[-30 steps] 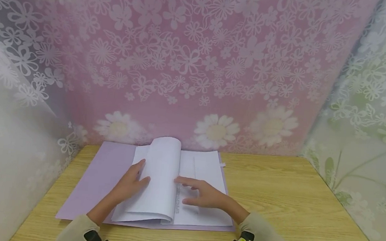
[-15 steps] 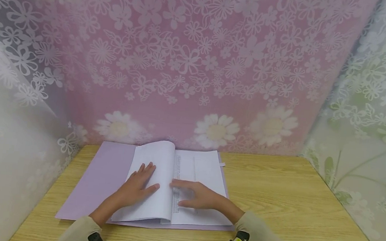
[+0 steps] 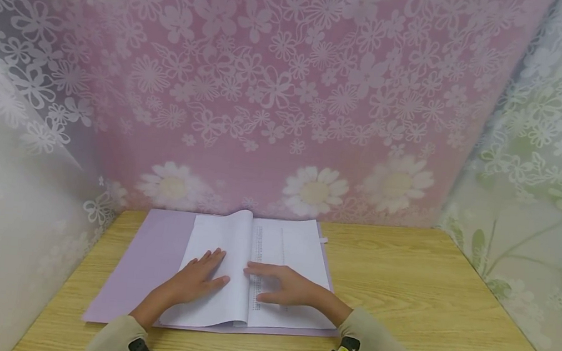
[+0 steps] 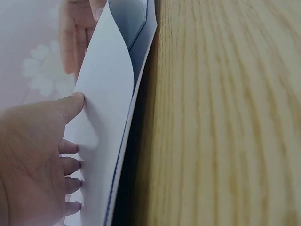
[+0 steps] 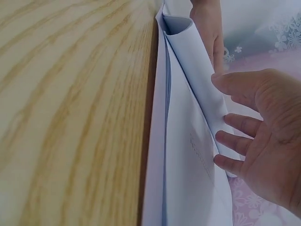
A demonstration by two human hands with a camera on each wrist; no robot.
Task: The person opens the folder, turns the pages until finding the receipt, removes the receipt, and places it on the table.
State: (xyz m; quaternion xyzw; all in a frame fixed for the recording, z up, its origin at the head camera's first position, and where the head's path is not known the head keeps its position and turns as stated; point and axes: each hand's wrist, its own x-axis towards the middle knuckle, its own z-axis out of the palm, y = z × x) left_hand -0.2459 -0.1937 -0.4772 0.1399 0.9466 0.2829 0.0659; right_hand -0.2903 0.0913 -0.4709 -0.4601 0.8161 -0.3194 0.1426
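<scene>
A purple folder lies spread on the table with white pages in it. The turned left page bulges up into a curl along the middle fold. My left hand rests flat on that page with its fingers spread; in the left wrist view its thumb and fingertips meet the paper. Over the right page, which bears a column of small print, my right hand reaches to the fold. Its fingers are extended at the curled paper, as the right wrist view shows.
The wood-grain table extends right of the folder and along its front. A flowered pink curtain hangs behind the table, with pale patterned side panels left and right. A small white tab sticks out at the folder's right edge.
The turned page has come down to the left, its curl now lower and narrower. My left hand has moved onto the page and flattened; my right hand has shifted slightly left.
</scene>
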